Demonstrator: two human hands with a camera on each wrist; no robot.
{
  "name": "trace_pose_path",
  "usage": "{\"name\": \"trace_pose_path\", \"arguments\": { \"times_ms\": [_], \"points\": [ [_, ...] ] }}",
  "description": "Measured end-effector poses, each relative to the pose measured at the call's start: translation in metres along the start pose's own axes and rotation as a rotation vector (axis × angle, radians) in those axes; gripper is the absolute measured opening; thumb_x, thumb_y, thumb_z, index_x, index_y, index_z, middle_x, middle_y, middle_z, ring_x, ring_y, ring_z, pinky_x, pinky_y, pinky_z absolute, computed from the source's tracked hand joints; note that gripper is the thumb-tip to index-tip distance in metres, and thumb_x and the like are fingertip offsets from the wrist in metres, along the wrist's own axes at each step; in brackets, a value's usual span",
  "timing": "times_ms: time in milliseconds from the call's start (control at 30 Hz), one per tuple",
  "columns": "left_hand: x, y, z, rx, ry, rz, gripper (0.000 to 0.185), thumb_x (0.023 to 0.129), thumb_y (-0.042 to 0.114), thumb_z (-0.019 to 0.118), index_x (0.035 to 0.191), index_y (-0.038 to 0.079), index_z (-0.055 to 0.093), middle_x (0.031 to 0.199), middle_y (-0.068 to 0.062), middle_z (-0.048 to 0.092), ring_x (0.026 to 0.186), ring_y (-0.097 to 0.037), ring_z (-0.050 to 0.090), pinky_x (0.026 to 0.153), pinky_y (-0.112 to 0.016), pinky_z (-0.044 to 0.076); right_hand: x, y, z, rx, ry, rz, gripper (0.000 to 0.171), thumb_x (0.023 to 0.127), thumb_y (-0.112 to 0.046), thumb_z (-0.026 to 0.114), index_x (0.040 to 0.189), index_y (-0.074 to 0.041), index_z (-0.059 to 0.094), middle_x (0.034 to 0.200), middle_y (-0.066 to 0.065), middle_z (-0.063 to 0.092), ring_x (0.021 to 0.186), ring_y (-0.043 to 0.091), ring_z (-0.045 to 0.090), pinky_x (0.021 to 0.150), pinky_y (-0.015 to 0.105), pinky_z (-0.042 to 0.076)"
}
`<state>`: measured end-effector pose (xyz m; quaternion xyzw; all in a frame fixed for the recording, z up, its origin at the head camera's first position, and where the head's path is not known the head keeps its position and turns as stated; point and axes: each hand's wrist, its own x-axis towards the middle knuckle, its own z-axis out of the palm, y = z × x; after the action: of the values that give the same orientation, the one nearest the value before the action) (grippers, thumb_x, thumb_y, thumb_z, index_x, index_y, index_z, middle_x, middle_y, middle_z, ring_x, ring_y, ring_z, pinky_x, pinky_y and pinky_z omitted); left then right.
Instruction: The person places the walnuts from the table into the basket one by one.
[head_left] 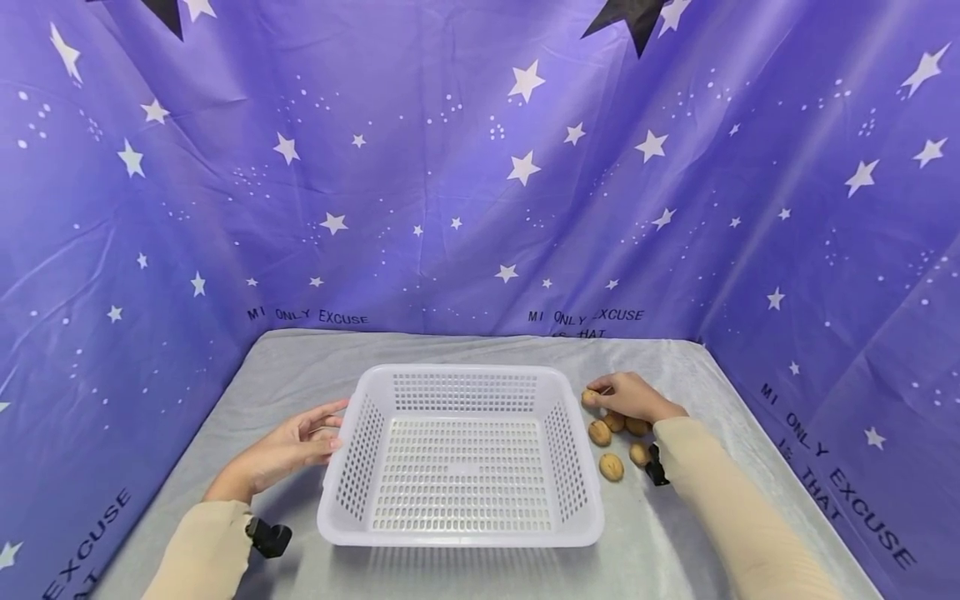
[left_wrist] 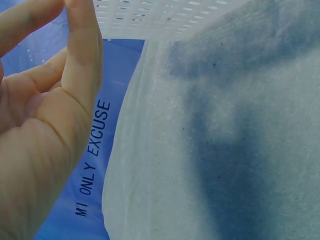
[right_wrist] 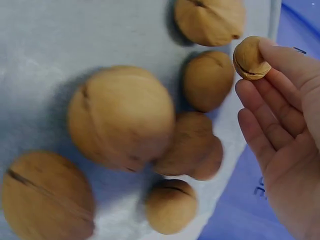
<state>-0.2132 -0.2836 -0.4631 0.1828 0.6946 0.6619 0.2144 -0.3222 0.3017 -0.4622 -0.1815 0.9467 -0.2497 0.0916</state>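
Steadying the white basket (head_left: 461,454) at its left wall, the left hand (head_left: 288,451) rests with relaxed fingers; the basket sits mid-table, holding nothing yet, while the right hand (head_left: 630,397) pinches one walnut (right_wrist: 250,57) above the remaining walnuts (head_left: 611,467) near the table's right edge.

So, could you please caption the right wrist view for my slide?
Right hand pinches one walnut above six others lying on the grey cloth.
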Motion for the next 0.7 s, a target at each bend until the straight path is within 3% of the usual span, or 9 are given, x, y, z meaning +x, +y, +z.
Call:
{"name": "trace_pose_path", "arguments": {
  "times_ms": [467, 700],
  "points": [
    [0.002, 0.000, 0.000, -0.030, -0.021, 0.025, 0.070, 0.100, -0.003, 0.054, 0.156, -0.006, 0.012, 0.141, -0.028, 0.041, 0.117, -0.024, 0.059, 0.095, -0.042, 0.054, 0.001, -0.037, -0.042, -0.049, 0.094, -0.137, 0.042, 0.099, -0.028, 0.066, 0.128, 0.003, 0.066, 0.115, 0.014, 0.071, 0.104, 0.033, 0.066, 0.090, 0.052, 0.053],
    [0.003, 0.003, 0.001, -0.031, -0.022, 0.002, 0.072, 0.101, 0.000, 0.056, 0.157, -0.006, 0.010, 0.140, -0.028, 0.041, 0.118, -0.022, 0.059, 0.095, -0.042, 0.053, 0.006, -0.068, -0.053, -0.070, 0.142, -0.221, 0.039, 0.097, -0.028, 0.069, 0.125, -0.001, 0.069, 0.108, 0.008, 0.073, 0.091, 0.021, 0.069, 0.081, 0.043, 0.057]
  ]
}}
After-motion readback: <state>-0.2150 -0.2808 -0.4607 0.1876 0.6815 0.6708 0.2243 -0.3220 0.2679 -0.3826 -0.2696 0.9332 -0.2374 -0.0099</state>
